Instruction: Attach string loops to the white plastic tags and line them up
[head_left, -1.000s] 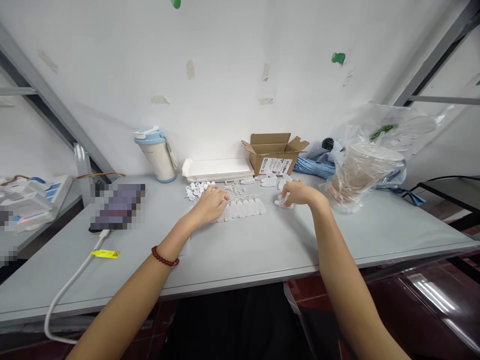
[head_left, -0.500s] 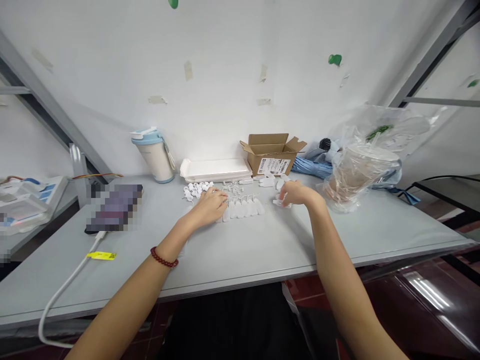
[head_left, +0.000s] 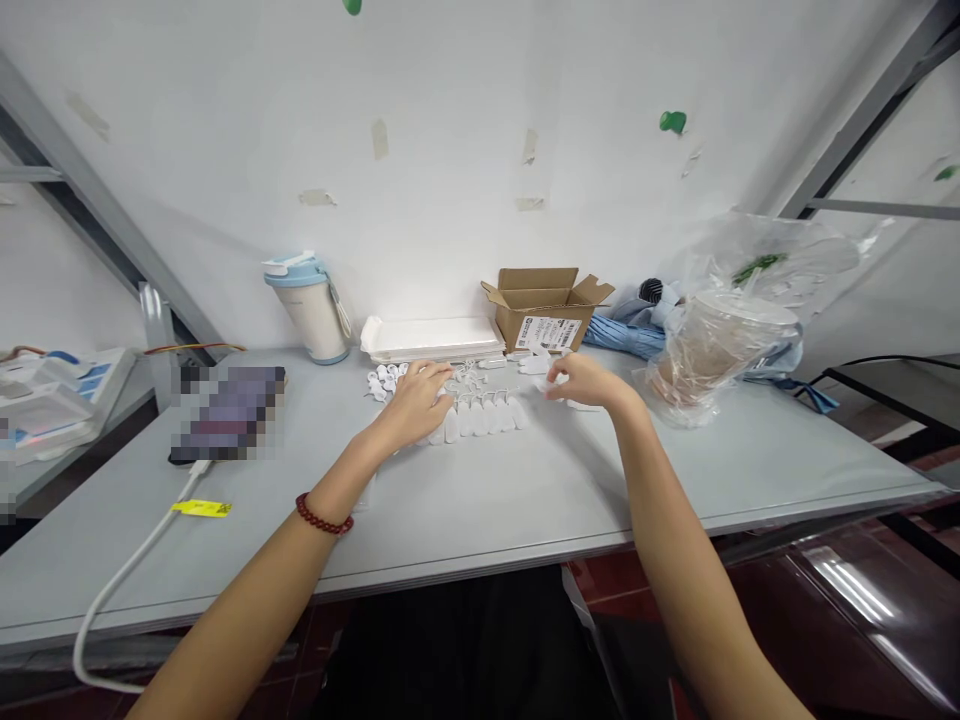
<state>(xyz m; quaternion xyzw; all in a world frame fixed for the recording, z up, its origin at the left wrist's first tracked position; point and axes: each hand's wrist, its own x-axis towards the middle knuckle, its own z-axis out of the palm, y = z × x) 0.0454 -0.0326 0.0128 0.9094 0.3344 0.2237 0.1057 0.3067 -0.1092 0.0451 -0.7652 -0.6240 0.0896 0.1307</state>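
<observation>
My left hand (head_left: 414, 402) rests over the left end of a row of small white translucent tag-like pieces (head_left: 487, 418). Its fingers are stretched and the thumb stands apart. Small white round pieces (head_left: 382, 380) lie in a cluster beside it, partly covered by the hand. My right hand (head_left: 583, 382) is to the right of the row, its fingertips closed on a small whitish tag-like piece (head_left: 553, 383) that they partly hide. Thin white hook-like bits (head_left: 471, 374) lie behind the row. Near the box are more flat white pieces (head_left: 534, 363).
Along the wall stand a cream tumbler (head_left: 311, 312), a long white box (head_left: 435, 338) and an open cardboard box (head_left: 544, 315). At right are a blue folded umbrella (head_left: 626, 335) and a plastic-wrapped cup (head_left: 724, 340). A phone (head_left: 231, 415) with a white cable (head_left: 142, 560) lies left.
My right hand has shifted left toward the row and raised slightly, carrying a whitish piece. My left hand has moved slightly left, its thumb now more spread.
</observation>
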